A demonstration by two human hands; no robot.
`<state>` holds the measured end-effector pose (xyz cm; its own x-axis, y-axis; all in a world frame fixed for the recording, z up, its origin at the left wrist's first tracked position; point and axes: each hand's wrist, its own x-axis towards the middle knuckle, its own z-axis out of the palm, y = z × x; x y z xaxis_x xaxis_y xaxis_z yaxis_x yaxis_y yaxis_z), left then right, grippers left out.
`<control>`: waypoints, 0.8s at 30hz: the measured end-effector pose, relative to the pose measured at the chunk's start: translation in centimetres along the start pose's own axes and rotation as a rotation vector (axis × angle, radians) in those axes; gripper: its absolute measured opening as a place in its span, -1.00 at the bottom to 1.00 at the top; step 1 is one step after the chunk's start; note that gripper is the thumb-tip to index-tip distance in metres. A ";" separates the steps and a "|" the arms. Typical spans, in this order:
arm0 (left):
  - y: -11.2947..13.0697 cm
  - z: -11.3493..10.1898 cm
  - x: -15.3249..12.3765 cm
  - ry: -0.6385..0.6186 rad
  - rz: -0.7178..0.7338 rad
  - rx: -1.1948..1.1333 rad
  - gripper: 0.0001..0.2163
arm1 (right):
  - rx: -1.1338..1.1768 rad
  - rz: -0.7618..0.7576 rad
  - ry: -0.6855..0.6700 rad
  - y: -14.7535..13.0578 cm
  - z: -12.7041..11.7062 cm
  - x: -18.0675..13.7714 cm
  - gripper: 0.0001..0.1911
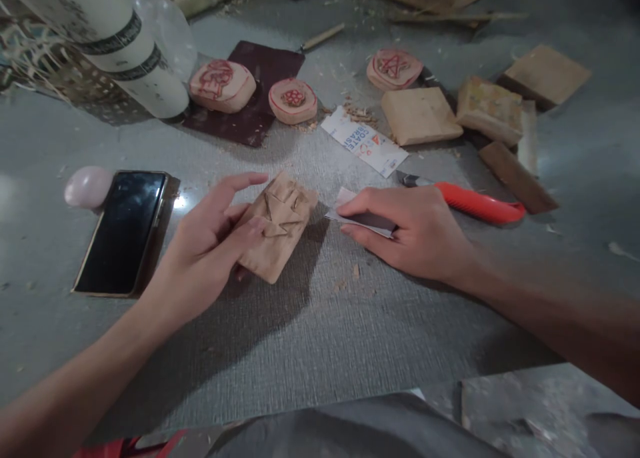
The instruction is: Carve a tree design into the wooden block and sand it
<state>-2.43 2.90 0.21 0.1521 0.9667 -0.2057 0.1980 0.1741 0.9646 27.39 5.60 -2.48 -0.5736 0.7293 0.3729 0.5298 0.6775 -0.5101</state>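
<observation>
My left hand (210, 241) grips a flat carved wooden block (280, 235), held tilted just above the grey mat; angular shapes are cut into its top face. Thumb and fingers wrap its left edge. My right hand (415, 231) rests on the mat just to the right of the block, fingers closed on a folded piece of sandpaper (357, 218), whose pale corner sticks out toward the block. The two hands are a short gap apart.
A black phone (123, 231) and a pale round stone (87, 186) lie left. An orange utility knife (475, 205) lies behind my right hand. Carved red-marked pieces (293, 100), plain wood blocks (420, 115), a sandpaper sheet (365, 141) and a white cylinder (125, 45) sit farther back.
</observation>
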 end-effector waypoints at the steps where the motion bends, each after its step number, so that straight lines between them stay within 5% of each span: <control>1: -0.2 -0.1 0.0 -0.030 0.004 0.028 -0.58 | 0.002 -0.003 -0.003 0.0 0.0 0.0 -0.86; 11: -0.8 -0.4 -0.2 -0.114 0.075 0.182 -0.60 | 0.014 0.010 -0.023 -0.2 -0.1 0.1 -0.86; 24: 0.1 0.0 0.6 -0.094 -0.068 -0.036 -0.53 | 0.015 -0.028 -0.006 0.2 0.1 0.0 -0.89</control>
<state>-2.33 3.45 0.17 0.2298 0.9310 -0.2835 0.1760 0.2467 0.9530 27.44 5.71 -2.63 -0.5918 0.7095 0.3826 0.5039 0.6961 -0.5114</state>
